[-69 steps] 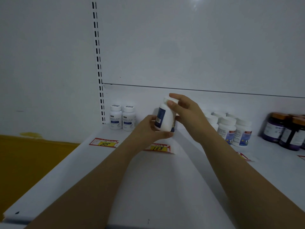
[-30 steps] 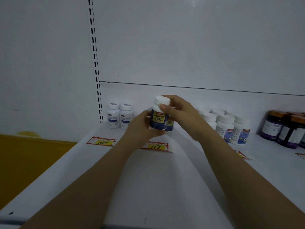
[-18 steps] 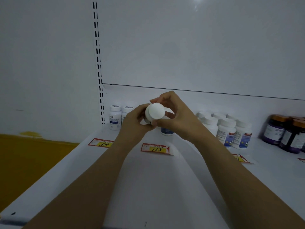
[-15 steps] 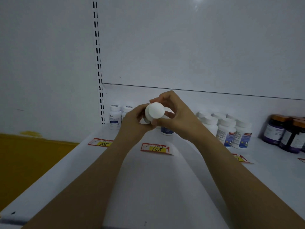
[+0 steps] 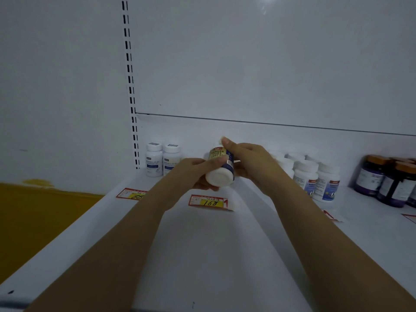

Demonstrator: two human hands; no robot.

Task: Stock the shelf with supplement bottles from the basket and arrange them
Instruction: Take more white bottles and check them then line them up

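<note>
Head view: left hand (image 5: 191, 174) and right hand (image 5: 252, 163) together grip a tilted supplement bottle (image 5: 219, 176) above the shelf (image 5: 202, 255), white end facing us.

One wide-angle view from the person's head faces forward and a little down, across the shelf (image 5: 213, 255) to the back panel (image 5: 270, 64) at the far side. It sits close: both forearms enter from the near edge, and the left hand (image 5: 193, 174) and right hand (image 5: 252, 163) hold a bottle (image 5: 221, 170) mid-frame. A wall (image 5: 56, 86) fills the left.
</note>
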